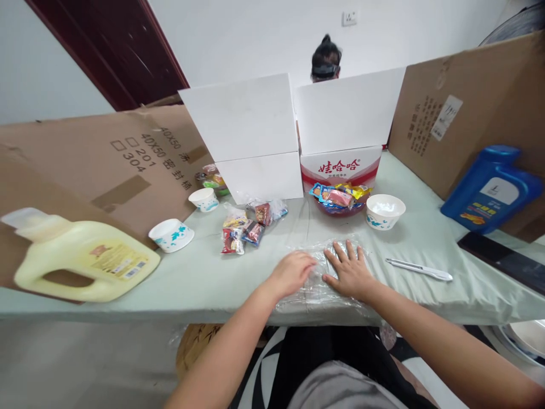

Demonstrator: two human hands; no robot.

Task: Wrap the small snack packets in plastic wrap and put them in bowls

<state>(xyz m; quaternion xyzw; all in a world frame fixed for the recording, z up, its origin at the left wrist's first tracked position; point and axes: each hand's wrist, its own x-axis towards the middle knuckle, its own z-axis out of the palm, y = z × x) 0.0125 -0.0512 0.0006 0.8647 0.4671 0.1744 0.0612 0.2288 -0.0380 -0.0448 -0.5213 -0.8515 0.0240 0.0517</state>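
A sheet of clear plastic film [323, 295] lies at the table's near edge. My right hand [349, 271] rests flat on it with the fingers spread. My left hand [293, 272] sits beside it on the film, fingers curled down and pressed together; whether it grips the film I cannot tell. A white utility knife [419, 269] lies to the right of my right hand. Behind the film are several snack packets [249, 224] and a red bowl [338, 208] filled with wrapped snacks.
Three white paper bowls stand on the pale green table [204, 272]: one at the right [385, 211], two at the left [171, 234] [204, 199]. A yellow jug [85, 260] lies left, a blue jug [494, 190] right. Cardboard walls and white boxes [255, 136] ring the table; a person's head [326, 59] shows behind.
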